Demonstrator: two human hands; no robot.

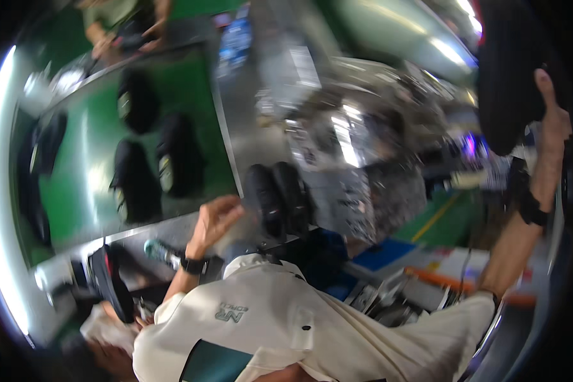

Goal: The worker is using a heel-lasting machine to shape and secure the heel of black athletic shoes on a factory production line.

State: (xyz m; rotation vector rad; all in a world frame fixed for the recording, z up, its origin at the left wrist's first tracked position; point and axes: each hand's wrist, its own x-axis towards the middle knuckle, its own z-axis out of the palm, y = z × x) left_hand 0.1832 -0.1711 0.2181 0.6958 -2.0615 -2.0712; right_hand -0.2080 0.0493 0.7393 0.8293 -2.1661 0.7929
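Spreading across the left side, a green desk (86, 216) with a metal edge carries several black shoes (134, 184), some at its far left edge and three nearer its right side. Right of it stands a big pile in shiny clear wrapping (388, 197), smeared by motion blur. At the near side is the person's own white shirt (337, 331). High on the far right, a dark shoe (509, 89) looms close to the view, gripped in the raised right hand (554, 121), whose thumb lies against it. Between the desk and the wrapped pile, a pair of dark shoes (277, 197) sits side by side. A co-worker (118, 16) at the far left has both hands at a dark item too blurred to make out; another shoe (111, 280), with a touch of red, stands tilted at the near left. Just left of the pair, the left hand (216, 223) is empty, fingers loosely bent; whether they touch the pair, I cannot tell. Smallest are the black wristbands (533, 209), one on each of the person's wrists.
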